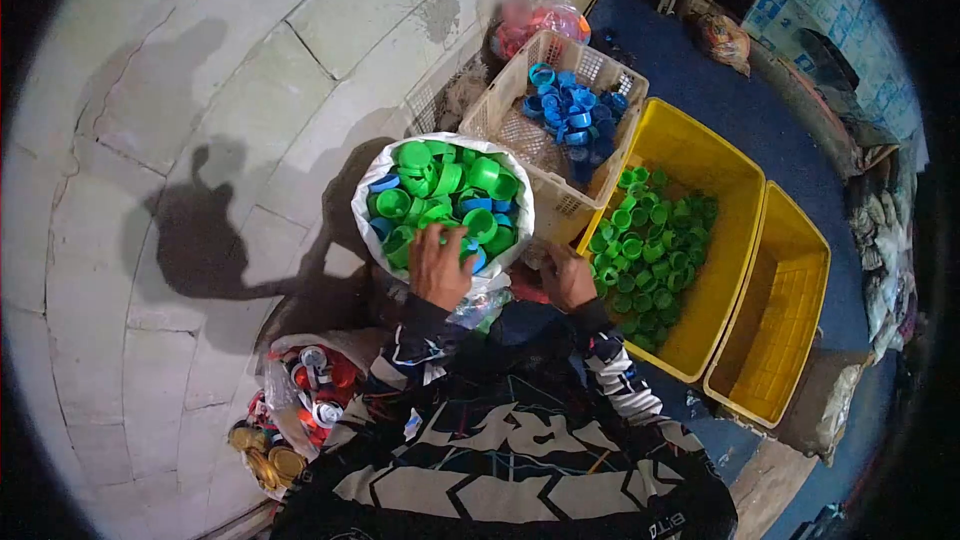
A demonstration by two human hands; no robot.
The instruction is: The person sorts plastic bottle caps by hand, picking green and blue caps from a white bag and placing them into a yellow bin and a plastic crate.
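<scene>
Reaching into the white sack (372, 225) at the centre of the frame, the left hand (438, 265) is down among the bottle caps (440, 198), fingers curled over the green and blue ones at the sack's lower edge; whether it has one pinched I cannot tell, the fingertips are buried. The sack sits open-mouthed, packed mostly with green caps and a few blue ones showing through.

Just to the right, the right hand (567, 275) hovers low beside the sack's rim, loosely cupped; what it holds, if anything, is hidden by the hand itself.

Up and right of the sack stands a cream basket (520, 90) with a heap of blue caps (575, 108) in its far corner. Right of that, a yellow crate (715, 175) holds a spread of green caps (648, 255), and a second yellow crate (780, 325) touches its right side. Lower left, beside the patterned sleeve (415, 345), lies a clear bag of red and gold lids (300, 400). A grey paved floor (150, 90) fills the left half, a blue mat (700, 90) the upper right.
</scene>
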